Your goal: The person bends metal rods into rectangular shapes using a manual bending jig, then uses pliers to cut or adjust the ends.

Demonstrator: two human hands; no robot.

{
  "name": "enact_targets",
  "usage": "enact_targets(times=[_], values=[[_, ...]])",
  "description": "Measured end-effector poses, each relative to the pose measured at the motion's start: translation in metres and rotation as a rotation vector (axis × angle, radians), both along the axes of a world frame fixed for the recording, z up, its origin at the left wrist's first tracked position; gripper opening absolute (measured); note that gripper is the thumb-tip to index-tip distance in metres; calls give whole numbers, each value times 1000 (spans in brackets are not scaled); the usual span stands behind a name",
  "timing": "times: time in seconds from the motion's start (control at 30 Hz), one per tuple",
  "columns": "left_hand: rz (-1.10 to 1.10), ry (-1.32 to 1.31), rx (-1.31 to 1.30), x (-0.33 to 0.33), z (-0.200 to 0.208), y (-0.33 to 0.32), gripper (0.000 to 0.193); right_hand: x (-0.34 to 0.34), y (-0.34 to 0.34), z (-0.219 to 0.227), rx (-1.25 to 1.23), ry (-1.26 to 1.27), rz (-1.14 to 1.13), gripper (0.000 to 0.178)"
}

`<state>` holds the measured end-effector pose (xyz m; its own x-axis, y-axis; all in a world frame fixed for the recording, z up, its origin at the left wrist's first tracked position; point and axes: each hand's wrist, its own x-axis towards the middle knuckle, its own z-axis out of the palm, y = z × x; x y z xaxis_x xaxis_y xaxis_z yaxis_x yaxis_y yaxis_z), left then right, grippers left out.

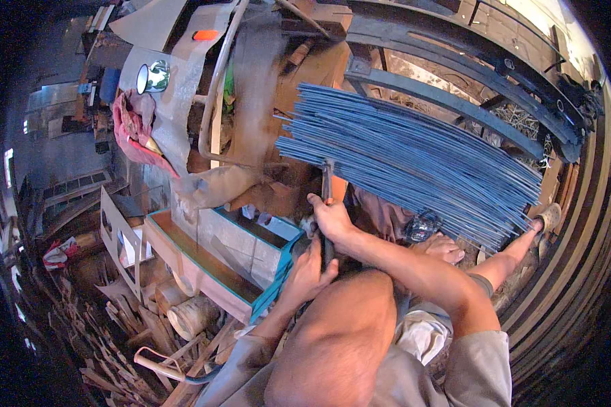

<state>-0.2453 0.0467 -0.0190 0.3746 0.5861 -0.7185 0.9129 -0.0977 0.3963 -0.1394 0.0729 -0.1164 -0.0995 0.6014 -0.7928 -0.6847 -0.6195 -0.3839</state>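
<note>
A long, narrow, dark tool (327, 182) stands nearly upright before me, its upper end at the lower edge of a bundle of thin blue-grey rods (414, 156). What kind of tool it is, I cannot make out. My right hand (332, 220) is closed round its middle, the thumb side toward the rods. Lower down, my left hand (309, 275) grips the dark lower part, thumb on the near side. The rods lie side by side, slanting from upper left to lower right. My raised knee (339, 325) is just below my hands.
Left of my hands is a wooden box with teal edges (271, 295). An enamel mug (153, 76) and a red cloth (137, 125) rest on a grey sheet. A handsaw-like frame (159, 366) lies lower left among wood scraps (132, 322). Dark metal beams (448, 98) run behind the rods.
</note>
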Motion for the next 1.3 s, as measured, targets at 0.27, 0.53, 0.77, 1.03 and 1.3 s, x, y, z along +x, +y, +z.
enact_targets(times=[0.27,0.53,0.77,1.03,1.3], values=[[7,-205,127,-22,-24,-18,86,15,-20,-24,239,-259,328,26],[-1,-452,668,24,-39,92,26,70,-63,-23,412,-851,98,30],[-416,-413,750,53,-101,160,25,124,-103,5,308,-679,-135,44],[-359,-590,741,58,-119,189,16,147,-149,-13,191,-553,-369,42],[480,-787,579,49,-101,210,22,136,-160,-29,192,-535,-363,34]])
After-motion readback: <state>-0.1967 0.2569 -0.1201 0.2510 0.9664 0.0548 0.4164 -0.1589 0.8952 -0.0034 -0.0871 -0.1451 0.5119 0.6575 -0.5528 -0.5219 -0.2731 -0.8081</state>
